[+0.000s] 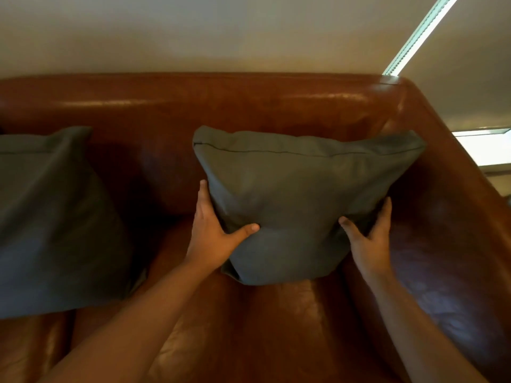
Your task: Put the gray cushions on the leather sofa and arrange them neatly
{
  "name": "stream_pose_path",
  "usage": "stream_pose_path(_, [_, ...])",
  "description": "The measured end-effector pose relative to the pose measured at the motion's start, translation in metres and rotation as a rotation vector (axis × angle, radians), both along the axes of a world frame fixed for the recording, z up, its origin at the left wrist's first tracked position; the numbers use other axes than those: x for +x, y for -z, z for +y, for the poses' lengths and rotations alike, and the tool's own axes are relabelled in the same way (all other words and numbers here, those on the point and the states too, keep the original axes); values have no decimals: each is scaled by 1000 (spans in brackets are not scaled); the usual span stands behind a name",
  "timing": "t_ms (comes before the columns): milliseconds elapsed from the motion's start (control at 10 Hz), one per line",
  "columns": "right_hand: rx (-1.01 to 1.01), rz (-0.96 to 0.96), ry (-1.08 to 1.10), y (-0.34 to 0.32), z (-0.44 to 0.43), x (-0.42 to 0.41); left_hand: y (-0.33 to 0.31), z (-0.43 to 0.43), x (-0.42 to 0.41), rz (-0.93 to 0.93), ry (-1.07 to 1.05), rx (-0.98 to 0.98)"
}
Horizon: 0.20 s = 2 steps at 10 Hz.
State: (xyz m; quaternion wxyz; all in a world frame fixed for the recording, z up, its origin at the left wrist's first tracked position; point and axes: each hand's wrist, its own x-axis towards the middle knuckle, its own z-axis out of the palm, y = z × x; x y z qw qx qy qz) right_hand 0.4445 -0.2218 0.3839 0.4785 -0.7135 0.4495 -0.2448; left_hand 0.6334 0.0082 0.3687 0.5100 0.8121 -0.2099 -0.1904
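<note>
A gray cushion [298, 194] stands upright on the seat of the brown leather sofa [249, 106], leaning against the backrest near the right armrest. My left hand [213, 233] grips its lower left edge, thumb pressed on the front face. My right hand [370, 239] grips its lower right edge, fingers wrapped behind the side. A second gray cushion [55, 222] leans against the backrest at the left, cut off by the frame's left edge, with a gap of bare leather between the two.
The sofa's right armrest [456, 217] rises just beside the held cushion. A pale wall [221, 37] stands behind the backrest. A bright window strip [414, 37] and a lit opening [486, 150] lie at the upper right.
</note>
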Motion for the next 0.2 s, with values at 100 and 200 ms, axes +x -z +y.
stream_pose_path(100, [-280,57,-62,-18,41,16,-17,6,1,-83,37,49])
stream_pose_path(200, [-353,152,-211,-45,108,38,-42,31,-2,-238,45,228])
